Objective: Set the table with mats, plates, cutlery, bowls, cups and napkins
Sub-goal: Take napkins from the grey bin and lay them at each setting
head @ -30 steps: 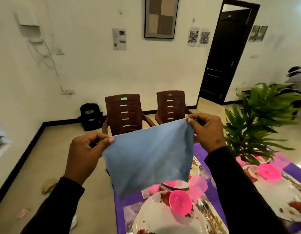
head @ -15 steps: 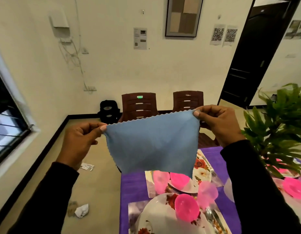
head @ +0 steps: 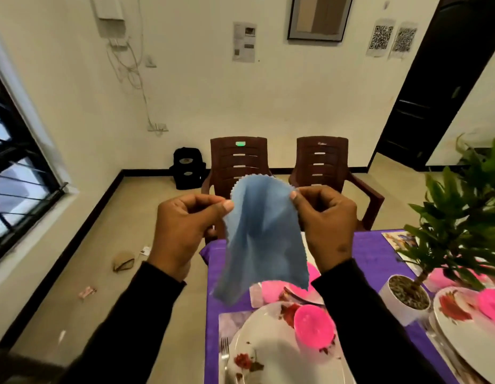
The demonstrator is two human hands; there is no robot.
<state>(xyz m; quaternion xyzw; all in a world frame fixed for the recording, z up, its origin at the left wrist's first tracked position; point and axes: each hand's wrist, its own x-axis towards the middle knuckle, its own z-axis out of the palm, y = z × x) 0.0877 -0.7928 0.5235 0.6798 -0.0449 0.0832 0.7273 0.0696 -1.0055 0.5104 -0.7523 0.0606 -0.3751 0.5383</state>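
Fingers (head: 226,205) of the left hand (head: 182,228) curl in and pinch the upper left edge of the blue napkin (head: 261,239) between thumb and forefinger; the right hand (head: 326,220) pinches the upper right edge in the same way, its other fingers folded into the palm. Both hands sit close together, so the cloth bunches between them, its scalloped top edge arching up at 12 o'clock and the rest hanging in loose folds toward 6 o'clock. The napkin hangs in the air above the near-left corner of the surface, touching nothing but the two hands. Black sleeves cover both forearms.

Below the cloth, the surface carries a purple cloth (head: 371,253). At 6 o'clock from the napkin lies a white floral plate (head: 268,353) with a pink bowl (head: 314,327) turned upside down on it, and a fork (head: 225,356) lies just beside the plate's left rim. Another floral plate (head: 457,325) with a pink bowl (head: 491,303) sits at 4 o'clock, near a potted plant (head: 459,217) in a white pot (head: 404,300). More pink ware shows behind the napkin's lower edge, partly hidden.

Beyond the surface, at 12 o'clock, stand two brown plastic chairs (head: 238,162), a black bag (head: 188,167) on the floor to their left.
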